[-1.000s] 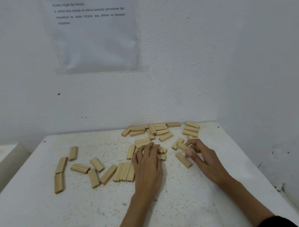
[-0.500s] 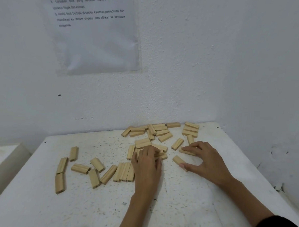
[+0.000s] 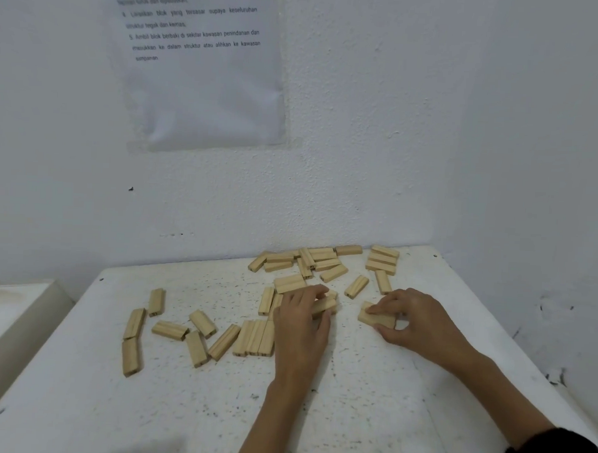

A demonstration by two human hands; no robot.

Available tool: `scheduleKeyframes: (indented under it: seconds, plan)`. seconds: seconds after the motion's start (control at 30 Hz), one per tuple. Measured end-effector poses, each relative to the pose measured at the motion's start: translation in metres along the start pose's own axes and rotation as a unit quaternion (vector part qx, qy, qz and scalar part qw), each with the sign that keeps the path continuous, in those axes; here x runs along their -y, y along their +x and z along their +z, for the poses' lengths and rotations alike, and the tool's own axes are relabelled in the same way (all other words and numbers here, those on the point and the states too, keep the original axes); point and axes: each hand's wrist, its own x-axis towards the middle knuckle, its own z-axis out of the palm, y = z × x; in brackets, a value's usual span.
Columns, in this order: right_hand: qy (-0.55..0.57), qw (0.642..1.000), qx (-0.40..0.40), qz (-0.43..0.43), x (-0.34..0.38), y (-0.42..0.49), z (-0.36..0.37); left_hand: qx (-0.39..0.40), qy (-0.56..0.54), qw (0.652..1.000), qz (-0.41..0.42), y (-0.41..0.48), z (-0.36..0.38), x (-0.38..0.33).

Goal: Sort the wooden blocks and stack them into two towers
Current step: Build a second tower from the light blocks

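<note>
Several pale wooden blocks lie scattered on the white table (image 3: 351, 417). My left hand (image 3: 300, 324) lies palm down at the middle and its fingers and thumb curl round a couple of blocks (image 3: 324, 306). To its right, my right hand (image 3: 420, 322) pinches a pair of blocks (image 3: 375, 319) lying flat side by side, index finger at their far side, thumb at the near side. Three blocks (image 3: 255, 337) sit packed side by side just left of my left wrist. A loose pile (image 3: 306, 261) lies at the back by the wall.
A short stack of blocks (image 3: 382, 260) stands at the back right near the corner. Single blocks (image 3: 132, 356) are strewn over the table's left part. Walls close in behind and to the right. A printed sheet (image 3: 201, 68) hangs on the back wall. A lower white ledge (image 3: 9, 313) lies left.
My right hand set down the block it held, then drew two blocks together side by side. My left hand stayed in the middle and closed its fingers over blocks there.
</note>
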Motion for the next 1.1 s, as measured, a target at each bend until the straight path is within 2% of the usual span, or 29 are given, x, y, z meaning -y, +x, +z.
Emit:
scheduleKeyframes:
  seconds: [0.17, 0.3, 0.5, 0.73, 0.83, 0.93, 1.1]
  plan:
    - [0.030, 0.998, 0.046, -0.010, 0.005, -0.009, -0.021, 0.019, -0.052, 0.998, 0.021, -0.004, -0.004, -0.003]
    - [0.053, 0.997, 0.054, -0.025, 0.018, -0.020, -0.037, 0.036, -0.098, 0.994, -0.015, -0.010, -0.012, -0.007]
    - [0.051, 0.993, 0.093, -0.058, 0.065, -0.056, -0.053, 0.016, -0.082, 0.996, -0.019, -0.034, -0.052, -0.012]
    - [-0.001, 0.977, 0.159, -0.143, 0.135, -0.118, -0.027, 0.116, -0.066, 0.989, -0.062, -0.090, -0.111, -0.014]
    - [-0.003, 0.970, 0.191, -0.149, 0.152, -0.141, -0.007, 0.125, -0.068, 0.985, -0.100, -0.118, -0.130, -0.019]
    - [0.034, 0.971, 0.187, -0.148, 0.159, -0.159, 0.012, 0.123, -0.098, 0.977, -0.145, -0.135, -0.142, -0.024]
    - [0.096, 0.978, 0.143, -0.118, 0.156, -0.172, 0.029, 0.182, -0.083, 0.975, -0.097, -0.148, -0.152, -0.023]
